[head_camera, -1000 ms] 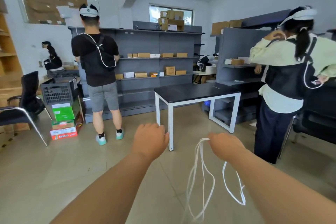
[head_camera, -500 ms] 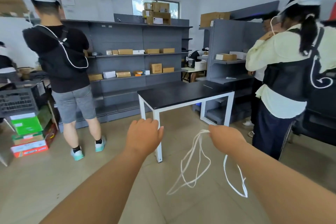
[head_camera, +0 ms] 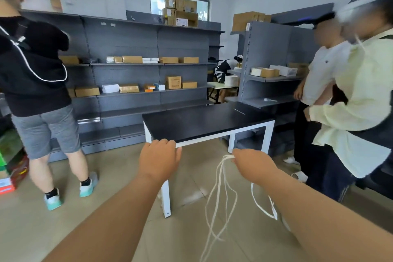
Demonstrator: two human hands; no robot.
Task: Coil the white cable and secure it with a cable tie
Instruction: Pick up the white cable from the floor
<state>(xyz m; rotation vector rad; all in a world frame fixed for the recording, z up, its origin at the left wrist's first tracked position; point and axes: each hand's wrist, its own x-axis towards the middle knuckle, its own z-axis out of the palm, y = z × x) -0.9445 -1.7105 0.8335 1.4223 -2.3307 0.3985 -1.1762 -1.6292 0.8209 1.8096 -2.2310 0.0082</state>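
Item, white cable (head_camera: pixel 220 174): you are pinching its loose loops in your right hand (head_camera: pixel 253 164) just in front of the counter (head_camera: pixel 202 121), strands trailing below its edge, left hand (head_camera: pixel 159 159) showing curled fingers, contents not discernible; gathering even loops before tying is advisable.

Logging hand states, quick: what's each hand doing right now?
Left hand: fingers curled, palm hidden, cannot tell.
Right hand: closed, pinching the white cable.

A person's right hand (head_camera: pixel 253 160) pinches loops of thin white cable (head_camera: pixel 221 178) dangling toward a beige tiled floor (head_camera: pixel 42 229), while the left hand (head_camera: pixel 159 158) is curled in a fist. Ahead stands a black-topped table (head_camera: pixel 204 120) with white metal legs, before grey metal shelving (head_camera: pixel 127 42).
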